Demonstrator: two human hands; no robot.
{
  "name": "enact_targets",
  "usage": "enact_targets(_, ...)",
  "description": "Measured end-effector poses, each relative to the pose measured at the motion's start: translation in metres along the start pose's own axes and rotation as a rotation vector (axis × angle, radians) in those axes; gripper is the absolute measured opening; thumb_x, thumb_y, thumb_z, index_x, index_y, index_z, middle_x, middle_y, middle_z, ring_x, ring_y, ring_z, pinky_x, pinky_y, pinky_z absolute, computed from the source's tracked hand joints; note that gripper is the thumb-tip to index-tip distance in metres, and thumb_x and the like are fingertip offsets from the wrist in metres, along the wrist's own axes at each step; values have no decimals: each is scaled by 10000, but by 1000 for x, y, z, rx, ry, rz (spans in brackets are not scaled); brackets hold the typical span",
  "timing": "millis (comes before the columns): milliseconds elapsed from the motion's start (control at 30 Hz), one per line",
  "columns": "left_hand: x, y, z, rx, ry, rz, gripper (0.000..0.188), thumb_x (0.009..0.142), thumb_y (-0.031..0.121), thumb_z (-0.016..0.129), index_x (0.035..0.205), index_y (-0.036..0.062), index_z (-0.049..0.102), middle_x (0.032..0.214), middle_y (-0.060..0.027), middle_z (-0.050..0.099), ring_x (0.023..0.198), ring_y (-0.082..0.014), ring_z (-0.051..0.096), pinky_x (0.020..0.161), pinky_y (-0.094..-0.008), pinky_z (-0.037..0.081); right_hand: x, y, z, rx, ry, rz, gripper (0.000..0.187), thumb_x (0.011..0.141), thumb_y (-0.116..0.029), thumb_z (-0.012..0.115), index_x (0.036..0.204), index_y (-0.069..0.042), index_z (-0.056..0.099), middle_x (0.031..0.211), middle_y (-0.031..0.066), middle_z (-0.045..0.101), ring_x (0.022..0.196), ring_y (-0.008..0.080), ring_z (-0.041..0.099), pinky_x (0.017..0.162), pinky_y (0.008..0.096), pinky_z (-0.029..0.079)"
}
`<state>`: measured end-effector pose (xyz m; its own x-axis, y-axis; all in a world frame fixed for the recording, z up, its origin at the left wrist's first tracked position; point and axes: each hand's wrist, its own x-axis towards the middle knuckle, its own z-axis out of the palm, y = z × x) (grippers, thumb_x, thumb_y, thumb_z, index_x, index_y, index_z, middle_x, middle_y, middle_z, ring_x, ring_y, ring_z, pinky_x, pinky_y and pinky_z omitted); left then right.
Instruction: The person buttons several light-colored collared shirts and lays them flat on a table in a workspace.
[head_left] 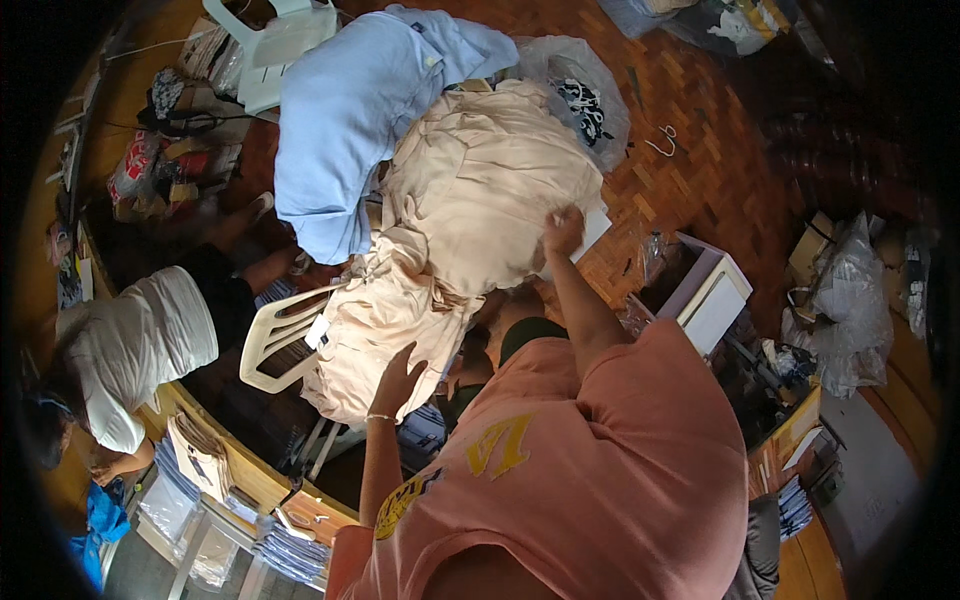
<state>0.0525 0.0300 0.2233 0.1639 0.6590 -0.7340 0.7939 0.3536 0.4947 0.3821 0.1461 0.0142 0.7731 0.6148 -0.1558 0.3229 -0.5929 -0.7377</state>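
Observation:
A large heap of beige cloth [490, 190] lies in front of me, and a second, crumpled part of beige cloth [350, 350] spreads over a chair to its near left. My left hand [397, 385], with a thin bracelet at the wrist, rests on or just over this nearer cloth, its fingers stretched apart. At the right edge of the big heap is my right hand [563, 232], fingers curled in and slightly blurred; what they hold, if anything, is hidden. A white sheet [594, 232] sticks out beside it. Light blue cloth [340, 130] is draped beyond the heap on the left.
Left of the cloth stands a beige plastic chair [262, 350]; a pale plastic chair [270, 65] is farther back. A person in a white shirt [150, 330] bends at left. A clear bag [615, 100] and white cord [663, 142] lie beyond. At right are a box [715, 295] and plastic wrapping [855, 310].

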Motion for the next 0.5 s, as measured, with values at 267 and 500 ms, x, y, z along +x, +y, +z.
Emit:
enact_targets(267, 79, 64, -20, 174, -115, 290, 474, 808, 284, 521, 1169, -5, 415, 1126, -198, 482, 1055, -332, 444, 900, -382, 344, 5, 76, -37, 143, -501, 481, 344, 668, -184, 670, 933, 11, 568, 800, 97, 594, 706, 190, 559, 634, 305, 435)
enact_targets(500, 228, 200, 18, 481, 43, 897, 346, 768, 234, 520, 1075, 77, 504, 1021, -127, 534, 908, -297, 513, 791, -385, 397, -69, -54, -88, 256, -914, -248, 349, 736, -145, 567, 1051, -8, 505, 818, 198, 586, 697, 288, 591, 636, 351, 449)
